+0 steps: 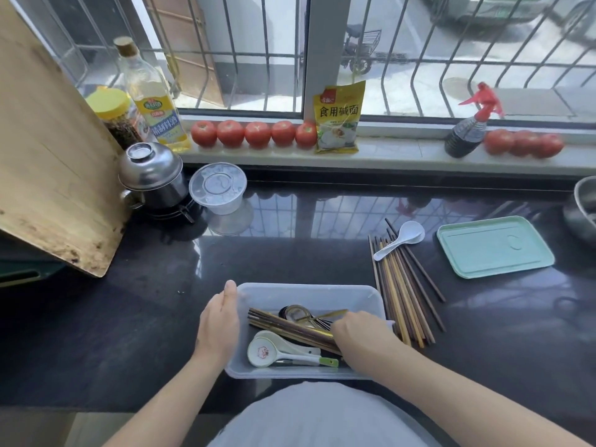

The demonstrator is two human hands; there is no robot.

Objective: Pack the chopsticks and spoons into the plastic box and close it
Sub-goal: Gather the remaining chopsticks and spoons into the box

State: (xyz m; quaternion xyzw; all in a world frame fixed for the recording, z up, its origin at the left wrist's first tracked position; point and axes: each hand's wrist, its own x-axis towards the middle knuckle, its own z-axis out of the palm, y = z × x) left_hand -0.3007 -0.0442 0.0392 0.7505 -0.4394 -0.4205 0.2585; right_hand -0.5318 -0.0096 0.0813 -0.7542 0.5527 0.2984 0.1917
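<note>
The plastic box [306, 296] is sitting at six o'clock on the dark bench [161, 285], just in front of the person, already holding a bundle of chopsticks [290, 329], some metal spoons [295, 312] and two white ceramic spoons [274, 350]. The left hand [217, 327] is resting on the box's nine o'clock wall, fingers straight and together, steadying it. The right hand [358, 333] is reaching in from three o'clock with its fingers curled down over the bundle's end; whether they are pinching the sticks I cannot tell. Just outside the box, at about two o'clock, a loose pile of chopsticks [403, 291] is lying with a white spoon [401, 238] on top, and farther out at the same bearing the green lid [493, 246] is waiting. The likely trouble: the sticks inside are lying slantwise, so more piled on could ride over the rim and stop the lid seating, and scooping the pile carelessly could tip the spoon off it.
</note>
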